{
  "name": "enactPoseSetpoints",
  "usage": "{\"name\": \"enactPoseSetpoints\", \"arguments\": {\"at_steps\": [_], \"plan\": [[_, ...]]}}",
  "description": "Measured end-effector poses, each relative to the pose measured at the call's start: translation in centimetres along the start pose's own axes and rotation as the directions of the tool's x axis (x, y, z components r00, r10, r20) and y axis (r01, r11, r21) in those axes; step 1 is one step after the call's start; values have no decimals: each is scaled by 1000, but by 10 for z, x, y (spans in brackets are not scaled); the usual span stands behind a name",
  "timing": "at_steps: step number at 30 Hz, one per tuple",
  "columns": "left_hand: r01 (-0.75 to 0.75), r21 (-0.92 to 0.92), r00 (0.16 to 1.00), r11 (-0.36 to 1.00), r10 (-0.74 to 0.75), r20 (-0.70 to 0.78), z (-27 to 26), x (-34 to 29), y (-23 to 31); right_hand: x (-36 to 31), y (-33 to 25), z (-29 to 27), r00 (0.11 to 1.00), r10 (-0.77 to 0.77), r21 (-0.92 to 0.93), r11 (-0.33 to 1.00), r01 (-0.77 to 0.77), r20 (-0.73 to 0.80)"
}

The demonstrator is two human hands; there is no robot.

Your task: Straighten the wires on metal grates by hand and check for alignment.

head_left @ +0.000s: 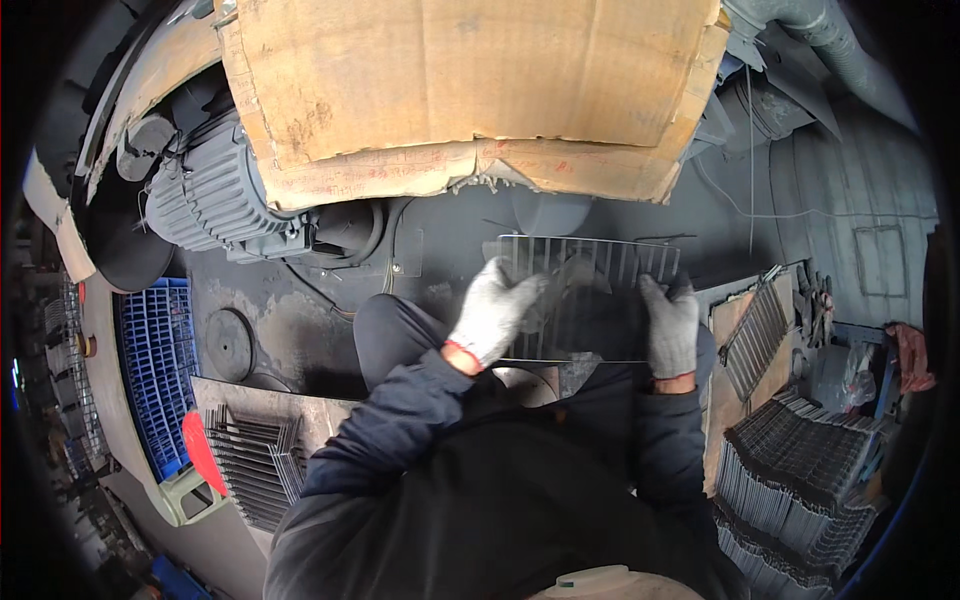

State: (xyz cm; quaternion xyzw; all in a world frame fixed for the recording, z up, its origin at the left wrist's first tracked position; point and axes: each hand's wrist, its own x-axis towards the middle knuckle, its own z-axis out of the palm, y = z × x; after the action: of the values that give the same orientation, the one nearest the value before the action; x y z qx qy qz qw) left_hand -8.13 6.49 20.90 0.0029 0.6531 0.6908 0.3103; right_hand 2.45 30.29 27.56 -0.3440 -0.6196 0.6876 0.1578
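Between my two hands a flat metal grate [622, 265] with thin parallel bars is held up over my lap. My left hand [497, 312], in a pale knit glove with a red cuff, is closed on the grate's left side. The same kind of glove covers my right hand [672, 325], which grips the right end with the thumb and fingers. Beyond the grate, part of a rounded grey shape [552, 212] shows below the cardboard; its kind is unclear.
Cardboard sheets [470, 80] hang ahead, beside a ribbed grey motor [212, 190]. To the right, a grate [757, 345] leans near tall stacks of grates [790, 450]. At left are more grates [250, 465], a blue plastic crate [158, 370] and a round disc [230, 343].
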Motion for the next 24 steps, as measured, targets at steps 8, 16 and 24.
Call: {"name": "enactPoseSetpoints", "arguments": {"at_steps": [8,16,24], "plan": [[129,-219,981,967,-157,-116,-77,-33,23,3,41,79,979,-39,13,999,37,198],[80,-169,996,982,-75,39,11,-1,16,9,-4,-8,1000,10,-67,998,-9,17],[123,-224,979,967,-156,-135,-88,-26,12,9,49,80,958,61,56,995,-80,280]]}}
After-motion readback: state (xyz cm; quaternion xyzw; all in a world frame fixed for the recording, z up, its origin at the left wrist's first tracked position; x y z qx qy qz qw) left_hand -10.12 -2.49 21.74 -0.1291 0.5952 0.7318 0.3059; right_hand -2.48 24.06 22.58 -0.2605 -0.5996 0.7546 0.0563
